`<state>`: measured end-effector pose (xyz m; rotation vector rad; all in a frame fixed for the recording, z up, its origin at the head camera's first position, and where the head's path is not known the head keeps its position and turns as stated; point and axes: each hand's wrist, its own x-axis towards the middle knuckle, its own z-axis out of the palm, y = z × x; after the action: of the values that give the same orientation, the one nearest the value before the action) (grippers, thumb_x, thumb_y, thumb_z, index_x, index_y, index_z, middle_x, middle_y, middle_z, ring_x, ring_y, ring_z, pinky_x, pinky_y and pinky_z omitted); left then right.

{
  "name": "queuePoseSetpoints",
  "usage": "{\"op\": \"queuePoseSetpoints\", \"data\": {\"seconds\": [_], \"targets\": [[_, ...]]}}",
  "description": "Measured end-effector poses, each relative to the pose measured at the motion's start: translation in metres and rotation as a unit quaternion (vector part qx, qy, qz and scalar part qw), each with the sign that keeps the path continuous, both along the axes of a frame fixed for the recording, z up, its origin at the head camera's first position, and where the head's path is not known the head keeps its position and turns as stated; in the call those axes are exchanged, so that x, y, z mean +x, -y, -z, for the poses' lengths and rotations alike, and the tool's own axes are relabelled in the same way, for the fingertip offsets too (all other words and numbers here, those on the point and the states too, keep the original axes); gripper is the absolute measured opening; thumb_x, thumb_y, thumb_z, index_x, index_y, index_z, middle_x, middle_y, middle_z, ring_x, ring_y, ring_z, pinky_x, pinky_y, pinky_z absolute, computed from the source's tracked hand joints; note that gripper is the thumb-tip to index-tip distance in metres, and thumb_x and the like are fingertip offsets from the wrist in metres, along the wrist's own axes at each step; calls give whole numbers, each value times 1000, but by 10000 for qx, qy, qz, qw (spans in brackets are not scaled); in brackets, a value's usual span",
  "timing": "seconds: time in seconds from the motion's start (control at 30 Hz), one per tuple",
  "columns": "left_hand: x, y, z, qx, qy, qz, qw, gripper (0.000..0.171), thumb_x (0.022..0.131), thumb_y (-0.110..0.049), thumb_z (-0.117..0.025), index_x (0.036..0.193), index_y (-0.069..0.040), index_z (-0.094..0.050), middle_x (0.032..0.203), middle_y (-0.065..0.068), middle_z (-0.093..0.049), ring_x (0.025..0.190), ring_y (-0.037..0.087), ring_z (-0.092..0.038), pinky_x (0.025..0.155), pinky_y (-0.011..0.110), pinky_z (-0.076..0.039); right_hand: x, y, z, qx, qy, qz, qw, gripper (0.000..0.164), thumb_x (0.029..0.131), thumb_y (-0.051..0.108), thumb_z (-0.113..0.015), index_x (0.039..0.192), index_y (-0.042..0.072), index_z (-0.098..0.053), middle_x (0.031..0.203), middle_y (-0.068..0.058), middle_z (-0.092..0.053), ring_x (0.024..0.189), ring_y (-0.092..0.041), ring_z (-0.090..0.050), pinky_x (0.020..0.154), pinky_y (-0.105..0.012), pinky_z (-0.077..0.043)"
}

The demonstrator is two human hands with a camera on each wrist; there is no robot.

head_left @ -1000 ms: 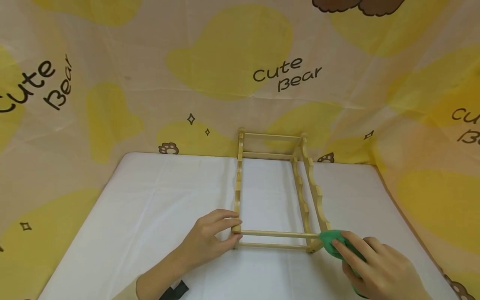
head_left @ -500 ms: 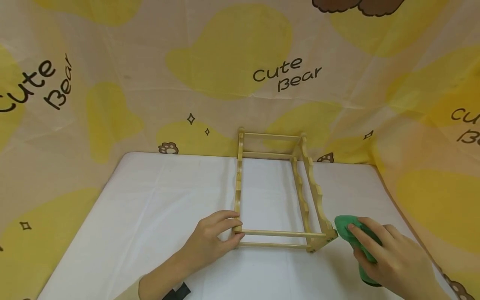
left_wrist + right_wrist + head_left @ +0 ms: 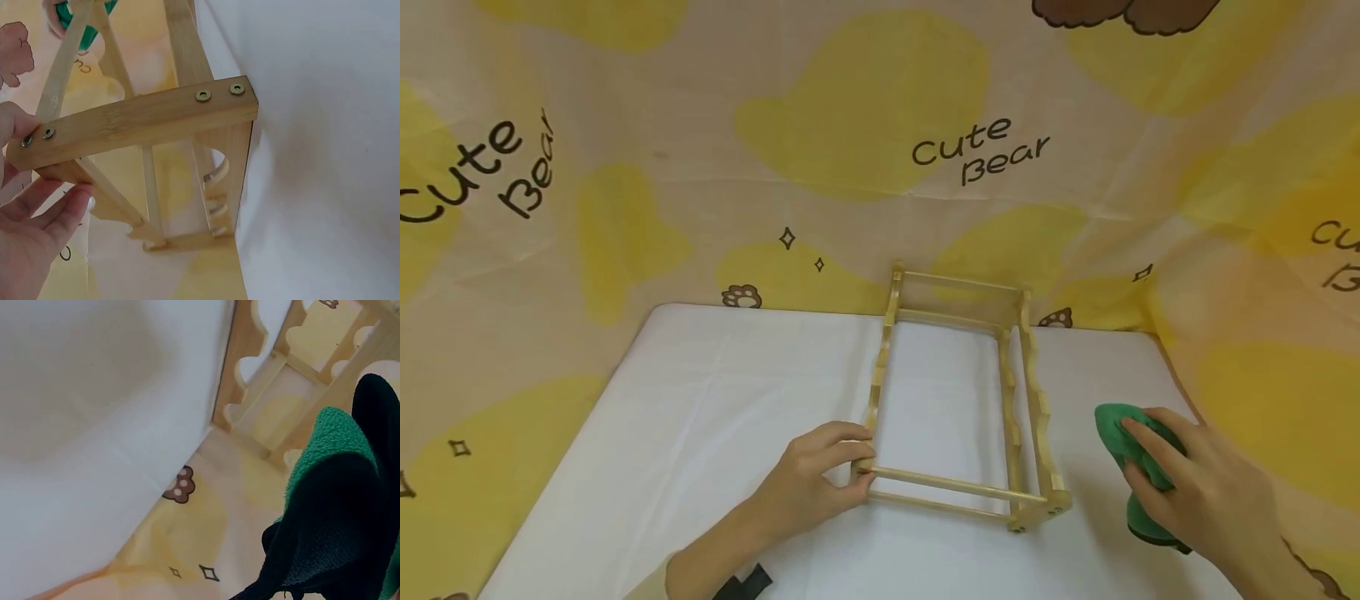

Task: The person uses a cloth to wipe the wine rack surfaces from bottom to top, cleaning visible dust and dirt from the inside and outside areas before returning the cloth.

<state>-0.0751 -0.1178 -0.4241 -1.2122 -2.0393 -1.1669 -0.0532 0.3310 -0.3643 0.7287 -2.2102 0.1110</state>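
A person's left hand point(image 3: 812, 479) pinches the near left corner of a wooden rack point(image 3: 1041, 407), thumb and fingertips closed to the thickness of the wood, while the right hand point(image 3: 1213, 483), fingers curled, grips a bunched green cloth point(image 3: 1111, 427), well apart from the left fingertips and off to the frame's right. The rack stretches away beyond the left fingers over a white tabletop point(image 3: 760, 392); its near rod point(image 3: 955, 481) runs from beside the pinch toward the right hand. Screws point(image 3: 203, 95) show along the end bar point(image 3: 125, 122) next to the left fingers. The frame looks light and stiff, with smooth wood that may skid if pushed, and its slim rods seem the weakest parts; the screwed corner under the left fingertips looks the surest hold. The cloth looks soft, limp and easy to grip, best kept bunched as the right fingers have it; its exact folds cannot be told.
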Motion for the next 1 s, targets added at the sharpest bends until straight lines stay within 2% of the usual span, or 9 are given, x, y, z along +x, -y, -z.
{"op": "queuePoseSetpoints", "data": {"seconds": [0.37, 0.67, 0.83, 1.0], "targets": [[-15, 26, 3, 139, 641, 558, 9963, 38, 70, 14, -77, 101, -6, -73, 114, 11, -71, 98, 27, -74, 90, 24, -61, -7, -7, 3, -49, 156, 226, 9996, 60, 102, 57, -45, 107, 7, -79, 110, -17, -72, 74, -33, -68, 37, -42, -49], [-34, 38, 8, 461, 722, 645, 9942, 41, 67, 18, -72, 100, -8, -75, 109, 18, -75, 97, 30, -75, 91, 25, -61, -10, -11, 5, -249, 192, 312, 9990, 62, 101, 59, -46, 107, 7, -78, 110, -16, -71, 74, -34, -67, 33, -38, -45], [-41, 41, 8, 640, 989, 662, 9908, 41, 68, 19, -70, 98, -8, -76, 108, 18, -75, 98, 30, -74, 90, 24, -61, -10, -14, 5, -252, 191, 434, 9986, 66, 101, 62, -43, 104, 6, -78, 109, -17, -71, 74, -36, -67, 33, -40, -45], [-48, 44, 8, 770, 1443, 771, 9835, 43, 68, 23, -66, 97, -8, -76, 109, 20, -75, 101, 32, -73, 91, 26, -61, -11, -16, 5, -286, 169, 476, 9983, 68, 101, 63, -43, 103, 5, -78, 109, -19, -72, 75, -38, -68, 33, -43, -46]]}}
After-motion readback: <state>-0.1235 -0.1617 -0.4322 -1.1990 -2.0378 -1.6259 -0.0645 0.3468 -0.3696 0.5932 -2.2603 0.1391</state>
